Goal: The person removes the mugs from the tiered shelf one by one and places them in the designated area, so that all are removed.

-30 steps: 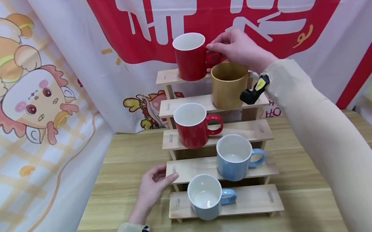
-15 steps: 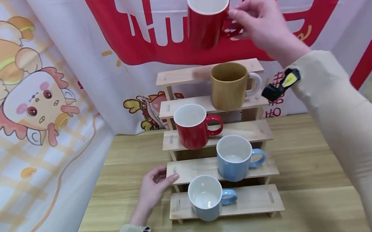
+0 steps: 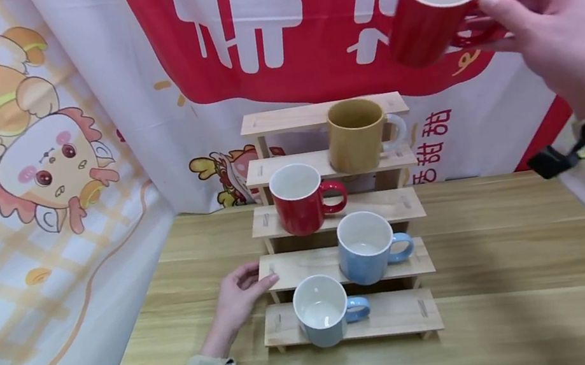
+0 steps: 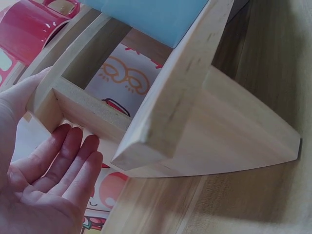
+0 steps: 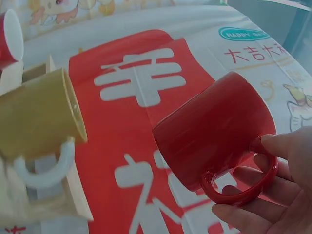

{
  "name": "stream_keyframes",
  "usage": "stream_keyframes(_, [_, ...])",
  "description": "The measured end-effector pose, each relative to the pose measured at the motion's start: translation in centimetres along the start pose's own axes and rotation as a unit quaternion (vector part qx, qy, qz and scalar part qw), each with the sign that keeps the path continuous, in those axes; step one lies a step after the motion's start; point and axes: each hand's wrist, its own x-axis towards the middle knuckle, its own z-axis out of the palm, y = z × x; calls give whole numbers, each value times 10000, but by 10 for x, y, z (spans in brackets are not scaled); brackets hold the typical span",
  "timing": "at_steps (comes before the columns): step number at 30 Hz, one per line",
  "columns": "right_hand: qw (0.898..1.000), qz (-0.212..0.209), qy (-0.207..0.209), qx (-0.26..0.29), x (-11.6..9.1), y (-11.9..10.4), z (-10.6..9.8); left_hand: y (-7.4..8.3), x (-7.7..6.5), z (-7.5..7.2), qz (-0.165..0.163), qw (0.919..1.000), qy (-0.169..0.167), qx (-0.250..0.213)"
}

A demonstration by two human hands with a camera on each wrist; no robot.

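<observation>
Your right hand (image 3: 563, 27) pinches the handle of a glossy red cylindrical mug with a white interior (image 3: 429, 14), held tilted in the air, far right, apart from the five-tier pale wooden rack (image 3: 303, 264). Your left hand (image 3: 238, 295) grips the rack's left end, thumb above, fingers together below.

Held red mug (image 3: 425, 24) lifted off top shelf (image 3: 282, 121), shifted rightward
</observation>
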Motion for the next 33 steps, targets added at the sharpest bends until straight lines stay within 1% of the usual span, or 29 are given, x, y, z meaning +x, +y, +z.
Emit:
stream_keyframes(2, [9994,30,225,-253,-8,7,-13,0,0,0,-11,10000,1,-4])
stream_keyframes(4, [9989,87,386,-259,-16,16,-25,1,0,0,-24,10000,7,28])
stream_keyframes(6, [9984,175,541,40,-23,27,-37,2,0,0,-20,10000,12,43])
stream_keyframes(8, [9967,147,682,411,-27,39,-47,3,0,0,-3,10000,25,64])
stream_keyframes(12, [9938,131,965,537,-37,63,-64,3,1,1,26,10000,39,62])
stream_keyframes(13, [9936,140,1004,503,-40,69,-68,3,1,1,27,10000,49,69])
stream_keyframes(15, [9927,137,998,659,-46,82,-73,3,0,1,19,9999,56,110])
stream_keyframes(17, [9892,92,948,1111,-52,95,-75,2,-1,1,14,9998,64,164])
stream_keyframes(20, [9859,287,817,1431,-62,111,-76,-1,-2,1,9,9998,76,168])
stream_keyframes(22, [9909,531,779,956,-68,121,-75,-3,-2,1,14,9999,84,140])
stream_keyframes(23, [9931,693,798,501,-72,126,-74,-3,-2,1,30,9999,78,133])
stream_keyframes(24, [9933,855,779,63,-75,131,-73,-3,-2,1,24,9999,89,129])
stream_keyframes(25, [9923,952,766,-209,-77,138,-71,-3,-2,1,26,9999,95,140])
stream_keyframes(27, [9848,1202,740,-1016,-82,149,-66,-2,-2,1,39,9998,92,145])
stream_keyframes(28, [9832,1254,740,-1099,-85,155,-63,-2,-2,1,41,9998,93,154])
stream_keyframes(30, [9854,1277,671,-902,-88,168,-57,-1,-2,1,35,9999,99,129])
stream_keyframes(32, [9897,1227,596,-423,-91,182,-51,0,-2,1,35,9999,106,109])
stream_keyframes(33, [9911,1194,590,-59,-93,190,-47,0,-2,1,44,9999,102,120])
